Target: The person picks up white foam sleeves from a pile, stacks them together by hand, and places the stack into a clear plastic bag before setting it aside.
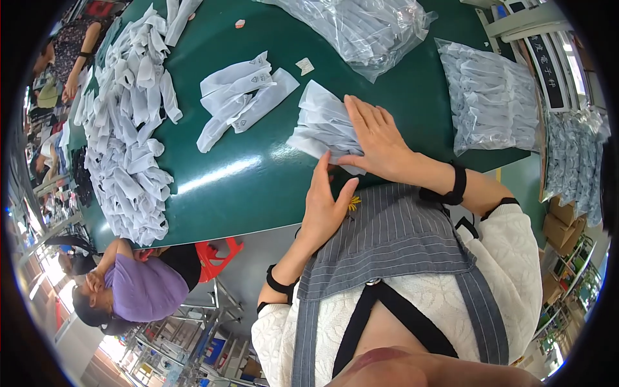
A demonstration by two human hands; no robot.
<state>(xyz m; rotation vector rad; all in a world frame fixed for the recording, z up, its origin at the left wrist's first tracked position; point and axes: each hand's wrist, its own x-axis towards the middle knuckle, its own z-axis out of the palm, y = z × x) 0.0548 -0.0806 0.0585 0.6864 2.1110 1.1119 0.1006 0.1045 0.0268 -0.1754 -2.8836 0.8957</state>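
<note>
A stack of thin white translucent packets (320, 122) lies on the green table near its front edge. Across the stack's right side rests my right hand (382, 143), fingers stretched out and thumb apart. My left hand (324, 205) is at the stack's near edge, its fingers straight and its thumb spread, with the fingertips at the packets. Neither hand is closed around them. Farther left, a few loose packets (242, 97) with small printed marks overlap one another. The underside of the stack is hidden.
A long heap of white packets (132, 135) covers the table's left side. Clear plastic bags full of packets lie at the back (361, 32) and right (493, 97). A small paper scrap (305, 66) is near the stack. A person in purple (145, 287) sits at the left.
</note>
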